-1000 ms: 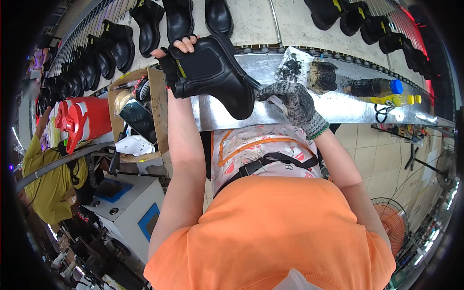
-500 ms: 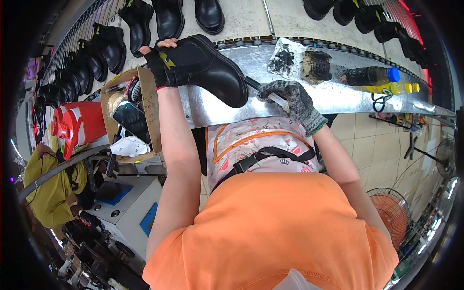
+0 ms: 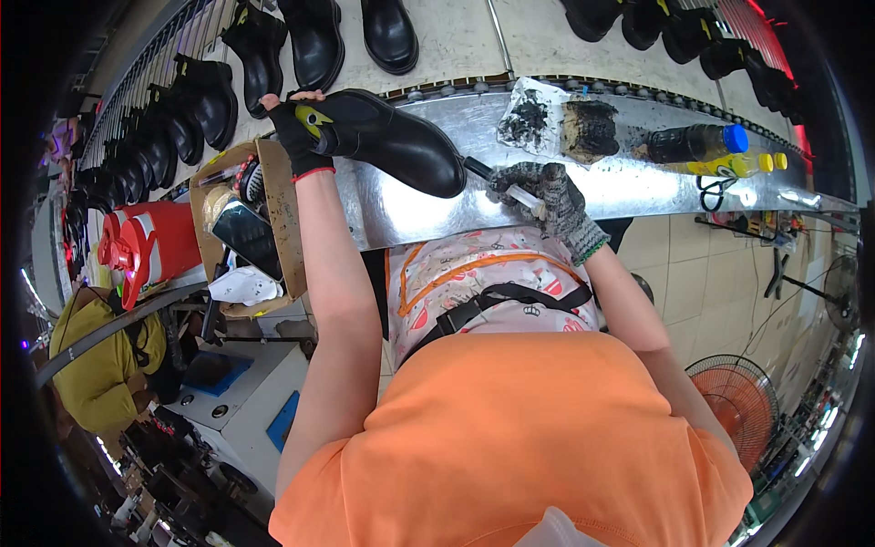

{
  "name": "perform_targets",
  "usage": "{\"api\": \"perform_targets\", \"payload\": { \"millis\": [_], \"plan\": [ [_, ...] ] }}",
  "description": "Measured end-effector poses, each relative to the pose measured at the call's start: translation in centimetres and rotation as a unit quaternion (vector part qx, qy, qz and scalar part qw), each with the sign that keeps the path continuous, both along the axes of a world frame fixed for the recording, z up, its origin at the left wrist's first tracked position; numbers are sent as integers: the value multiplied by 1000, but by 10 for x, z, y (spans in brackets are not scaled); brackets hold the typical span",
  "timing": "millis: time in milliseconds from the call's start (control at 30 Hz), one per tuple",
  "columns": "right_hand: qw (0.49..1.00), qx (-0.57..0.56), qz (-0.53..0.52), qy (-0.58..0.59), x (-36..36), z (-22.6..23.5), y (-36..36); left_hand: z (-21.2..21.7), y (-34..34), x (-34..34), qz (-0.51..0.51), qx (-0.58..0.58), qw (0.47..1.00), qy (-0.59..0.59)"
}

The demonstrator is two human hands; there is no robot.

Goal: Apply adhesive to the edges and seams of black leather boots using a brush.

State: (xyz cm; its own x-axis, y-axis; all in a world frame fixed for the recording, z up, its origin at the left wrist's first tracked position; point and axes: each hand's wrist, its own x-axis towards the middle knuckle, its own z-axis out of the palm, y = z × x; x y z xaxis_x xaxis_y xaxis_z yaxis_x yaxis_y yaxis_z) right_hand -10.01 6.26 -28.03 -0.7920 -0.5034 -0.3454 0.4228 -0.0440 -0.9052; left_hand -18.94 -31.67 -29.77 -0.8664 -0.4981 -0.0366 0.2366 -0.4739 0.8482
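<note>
A black ankle boot [image 3: 401,146] with a yellow-green pull tab is held up over the metal bench edge, its toe toward the right. My left hand [image 3: 296,137], in a black fingerless glove, is closed on the boot's shaft; the fingertips show along its upper side. My right hand [image 3: 551,205], in a grey knitted glove, is closed around a slim tool [image 3: 477,168] with a dark end and a pale handle. That dark end is at the boot's toe; whether it touches cannot be made out. Right of the boot lie a stained white sheet [image 3: 531,118] and a blackened pad [image 3: 590,129].
A dark bottle [image 3: 697,143] with a blue cap, yellow bottles [image 3: 743,165] and scissors [image 3: 715,191] lie at the right. At the left stand a cardboard box [image 3: 290,219] of tools and a red jug [image 3: 155,239]. Black boots [image 3: 390,36] line the conveyor beyond.
My left hand has turned and lowered the boot's shaft, so more of its upper front faces up. My right hand and the tool stay near the toe, with the fingers shifted slightly.
</note>
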Motion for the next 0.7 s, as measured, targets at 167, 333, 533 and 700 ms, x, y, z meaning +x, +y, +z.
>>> {"api": "perform_targets", "payload": {
  "millis": [167,333,533,700],
  "plan": [
    [983,120,99,100,-2,-3,5,6,3,2,3,-17,999,-37],
    [988,102,81,82,3,-2,7,9,12,4,41,-28,997,-56],
    [979,-106,-69,-159,7,-27,7,-14,10,0,58,-56,997,19],
    [981,-76,-94,-149,9,-12,12,-14,0,10,-59,-300,950,68]
  ]
}}
